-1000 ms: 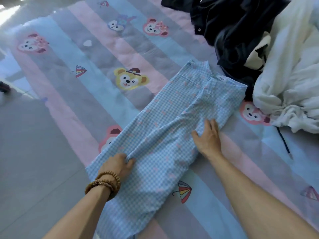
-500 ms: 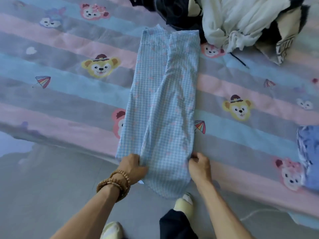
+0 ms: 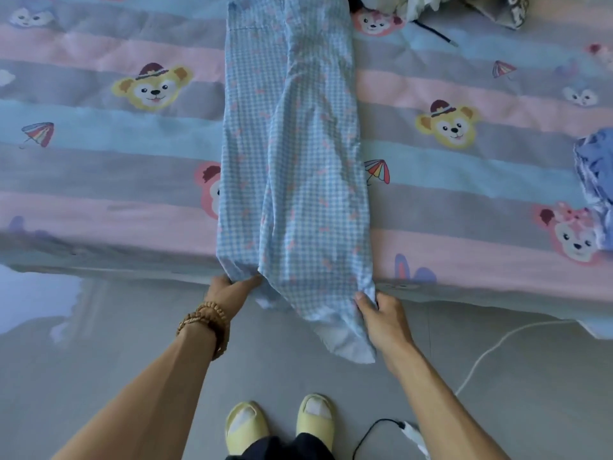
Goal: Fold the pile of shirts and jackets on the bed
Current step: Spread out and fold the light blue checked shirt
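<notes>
A light blue checked shirt (image 3: pixel 292 144) lies lengthwise on the bed, folded into a long narrow strip, its near end hanging over the bed's edge. My left hand (image 3: pixel 230 288), with bead bracelets on the wrist, pinches the left corner of that near end. At the right corner, my right hand (image 3: pixel 381 313) grips the cloth. A pile of white and dark clothes (image 3: pixel 431 5) shows at the top edge, mostly cut off.
The bed (image 3: pixel 99 167) has a striped pink, blue and grey cover with cartoon bears. A blue garment (image 3: pixel 597 174) lies at the right edge. On the grey floor are my yellow slippers (image 3: pixel 280 423), a white cable (image 3: pixel 497 346) and a black cable with a plug (image 3: pixel 398 429).
Both hands left the shirt's middle and took its near end at the bed's edge. My view swung round to look straight along the shirt and came closer to it.
</notes>
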`<state>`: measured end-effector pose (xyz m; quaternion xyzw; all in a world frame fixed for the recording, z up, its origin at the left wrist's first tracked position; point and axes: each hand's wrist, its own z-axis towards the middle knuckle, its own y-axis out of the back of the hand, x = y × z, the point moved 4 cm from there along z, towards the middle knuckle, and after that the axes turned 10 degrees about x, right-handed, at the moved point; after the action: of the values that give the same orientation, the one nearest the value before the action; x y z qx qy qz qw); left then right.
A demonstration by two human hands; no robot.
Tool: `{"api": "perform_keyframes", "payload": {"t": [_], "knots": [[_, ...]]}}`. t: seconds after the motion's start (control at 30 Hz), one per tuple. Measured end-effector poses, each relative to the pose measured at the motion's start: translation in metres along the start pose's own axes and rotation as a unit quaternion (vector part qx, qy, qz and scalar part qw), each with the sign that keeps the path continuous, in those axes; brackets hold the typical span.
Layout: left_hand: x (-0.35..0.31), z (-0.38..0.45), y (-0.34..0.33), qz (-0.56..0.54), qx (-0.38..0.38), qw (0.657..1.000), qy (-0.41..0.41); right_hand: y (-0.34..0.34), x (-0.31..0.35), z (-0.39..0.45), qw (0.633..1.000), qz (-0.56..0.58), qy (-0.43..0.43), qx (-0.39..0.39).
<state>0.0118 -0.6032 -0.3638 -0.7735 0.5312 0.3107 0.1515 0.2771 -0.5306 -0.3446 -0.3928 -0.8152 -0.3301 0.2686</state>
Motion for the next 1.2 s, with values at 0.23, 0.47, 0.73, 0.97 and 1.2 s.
{"api": "perform_keyframes", "payload": {"t": [0.23,0.47,0.73,0.97,1.2], "knots": [[0.016,-0.087,0.013,-0.003,-0.064,0.997,-0.032,0.012,-0.001,-0.04,0.999,0.018,-0.003,-0.028],[-0.012,-0.13,0.038,0.061,-0.117,0.991,-0.036,0.047,0.018,-0.077,0.998,-0.015,0.022,-0.065],[-0.002,-0.175,0.045,0.144,-0.103,0.984,-0.027,0.043,0.004,-0.121,0.992,0.022,-0.085,-0.093],[-0.101,-0.187,0.051,-0.113,0.038,0.99,-0.073,0.064,0.116,-0.122,0.957,0.258,-0.005,-0.134],[-0.251,-0.103,0.062,0.057,0.066,0.989,-0.121,0.083,0.254,-0.012,0.974,0.211,0.082,-0.013]]}}
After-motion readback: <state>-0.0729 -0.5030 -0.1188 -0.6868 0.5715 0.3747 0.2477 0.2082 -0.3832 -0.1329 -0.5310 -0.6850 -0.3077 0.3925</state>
